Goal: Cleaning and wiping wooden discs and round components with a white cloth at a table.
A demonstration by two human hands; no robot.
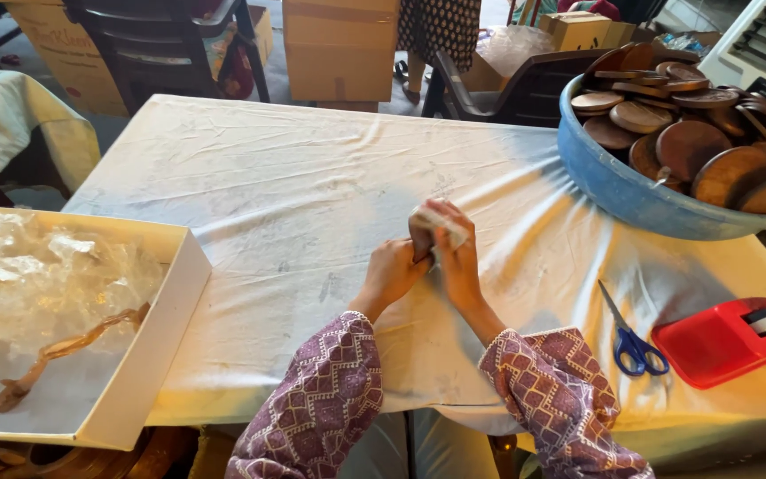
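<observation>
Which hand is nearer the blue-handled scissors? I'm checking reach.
Right. The right hand is just up-left of the scissors; the left hand sits beyond it, farther left.

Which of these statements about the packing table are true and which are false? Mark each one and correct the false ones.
1. Both hands meet around one small item over the cloth. True: the left hand and right hand hold a small dark piece partly covered in white wrap.
2. The blue tub holds round wooden discs. True.
3. The scissors have red handles. False: the handles are blue.
4. The scissors lie inside the white box. False: they lie on the cloth near the red tray.
5. The white box holds crumpled clear plastic. True.
</observation>
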